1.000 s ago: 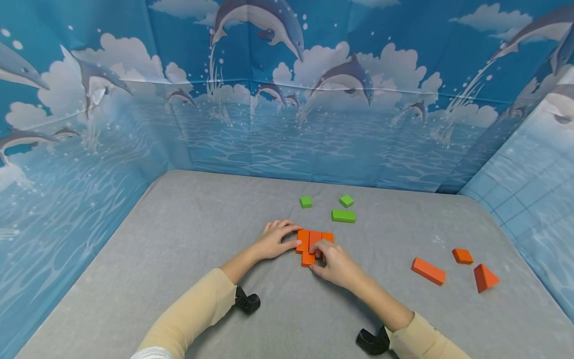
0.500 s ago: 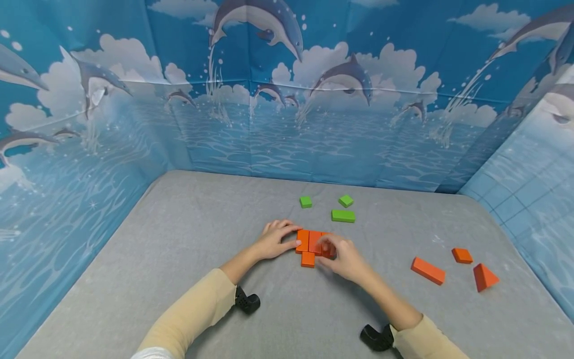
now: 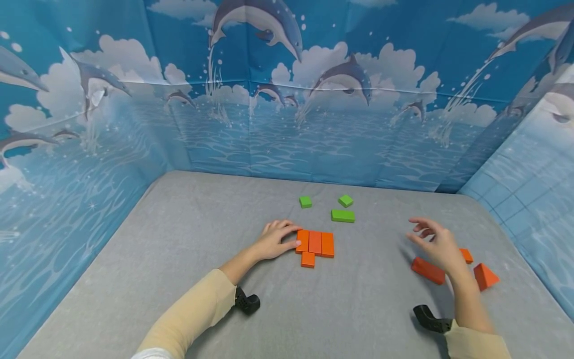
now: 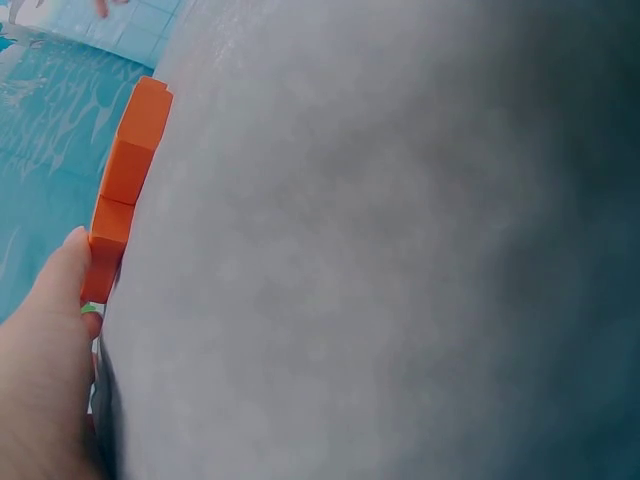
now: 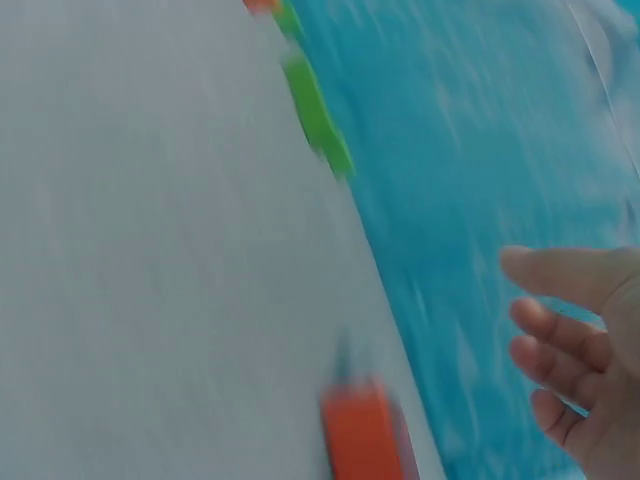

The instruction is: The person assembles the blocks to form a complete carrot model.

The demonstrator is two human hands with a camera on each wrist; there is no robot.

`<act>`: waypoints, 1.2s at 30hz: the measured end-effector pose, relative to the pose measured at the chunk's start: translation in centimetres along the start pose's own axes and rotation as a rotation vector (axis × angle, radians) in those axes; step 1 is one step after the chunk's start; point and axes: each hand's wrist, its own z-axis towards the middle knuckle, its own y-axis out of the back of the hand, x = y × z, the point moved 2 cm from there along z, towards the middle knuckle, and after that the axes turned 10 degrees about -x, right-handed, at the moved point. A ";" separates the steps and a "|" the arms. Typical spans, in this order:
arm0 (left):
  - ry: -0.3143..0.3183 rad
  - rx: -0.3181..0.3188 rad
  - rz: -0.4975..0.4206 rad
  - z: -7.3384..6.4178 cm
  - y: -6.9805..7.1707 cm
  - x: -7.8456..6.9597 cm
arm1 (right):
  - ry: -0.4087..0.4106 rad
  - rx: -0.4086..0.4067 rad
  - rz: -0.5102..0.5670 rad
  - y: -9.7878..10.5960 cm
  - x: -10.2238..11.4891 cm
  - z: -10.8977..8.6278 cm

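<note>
My left hand (image 3: pixel 273 240) rests against the left side of a group of orange blocks. Its thumb touches the left block (image 3: pixel 303 239), and the index fingertip is at that block's far corner. Beside this stand a middle block (image 3: pixel 315 243) and a right block (image 3: pixel 328 245), with a small square block (image 3: pixel 308 260) at their near side. In the left wrist view the thumb lies against the end of the orange blocks (image 4: pixel 128 172). Away to the right, my right hand (image 3: pixel 444 247) hovers with loosely bent fingers and nothing in them, over a long orange block (image 3: pixel 427 271).
A small orange block (image 3: pixel 467 256) and an orange triangular block (image 3: pixel 486 277) lie at the right, partly behind the right arm. Farther back are a green bar (image 3: pixel 343 216) and two small green blocks (image 3: pixel 306 202). Dolphin-print cloth (image 3: pixel 287 139) borders the grey surface.
My right hand has let go of the group, leaving the right block lined up beside the middle one, and has moved right above the loose orange blocks. The left hand has stayed put.
</note>
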 end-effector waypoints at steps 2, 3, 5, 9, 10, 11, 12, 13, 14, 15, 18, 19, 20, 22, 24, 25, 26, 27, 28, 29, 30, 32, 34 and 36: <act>0.000 0.000 0.000 0.0 0.0 0.0 | -0.019 0.032 -0.030 1.4 -1.6 -0.2; -0.001 -0.002 0.003 0.0 0.0 0.0 | -0.017 0.040 -0.046 2.1 -2.4 -0.3; -0.004 -0.005 0.006 0.0 -0.1 0.0 | 0.003 0.057 -0.073 3.2 -3.8 -0.7; -0.006 -0.008 0.005 0.0 -0.1 0.0 | -0.022 0.031 -0.095 4.9 -6.4 -1.6; -0.005 -0.008 0.003 0.0 -0.1 0.0 | -0.039 0.035 -0.103 5.2 -7.0 -1.7; -0.004 -0.007 0.002 0.0 -0.1 0.0 | -0.056 0.045 -0.110 5.5 -7.5 -1.9; -0.003 -0.006 0.003 0.1 -0.1 0.0 | -0.074 0.060 -0.115 5.7 -8.0 -2.1; -0.003 -0.007 0.004 0.1 -0.1 0.0 | -0.073 0.090 -0.127 6.0 -8.4 -2.2; -0.002 -0.006 0.006 0.1 -0.1 0.1 | -0.081 0.112 -0.142 6.1 -8.8 -2.2; -0.001 -0.004 0.009 0.1 -0.1 0.1 | -0.088 0.136 -0.152 6.3 -9.1 -2.3; 0.000 0.000 0.015 0.1 -0.1 0.1 | -0.105 0.205 -0.161 6.6 -10.0 -2.4; 0.001 0.001 0.015 0.1 -0.2 0.1 | -0.110 0.221 -0.162 6.7 -10.2 -2.4; 0.001 0.002 0.016 0.1 -0.1 0.1 | -0.126 0.241 -0.160 6.8 -10.5 -2.3; 0.000 0.002 0.013 0.1 -0.1 0.1 | -0.160 0.281 -0.158 6.9 -10.8 -2.2; -0.001 -0.001 0.009 0.1 -0.1 0.1 | -0.188 0.305 -0.171 6.9 -11.1 -2.1; 0.000 -0.002 0.006 0.1 0.0 0.1 | -0.202 0.320 -0.170 6.8 -11.2 -2.1; 0.000 -0.002 0.006 0.1 0.0 0.1 | -0.211 0.328 -0.178 6.8 -11.3 -2.1; 0.000 -0.004 0.005 0.0 0.0 0.1 | -0.211 0.333 -0.182 6.7 -11.4 -2.1; 0.000 -0.004 0.004 0.0 0.0 0.0 | -0.210 0.333 -0.187 6.7 -11.5 -2.1; 0.000 -0.004 0.005 0.0 0.0 0.0 | -0.204 0.331 -0.191 6.6 -11.6 -2.2; -0.001 -0.005 0.005 0.0 0.0 0.0 | -0.199 0.327 -0.191 6.6 -11.7 -2.2; 0.002 0.001 0.007 0.0 0.0 -0.1 | -0.185 0.316 -0.192 6.5 -11.8 -2.3; 0.005 0.003 0.006 0.0 0.0 -0.1 | -0.186 0.305 -0.192 6.5 -12.0 -2.4; 0.006 -0.002 0.004 0.0 0.0 -0.1 | -0.203 0.295 -0.189 6.4 -12.1 -2.4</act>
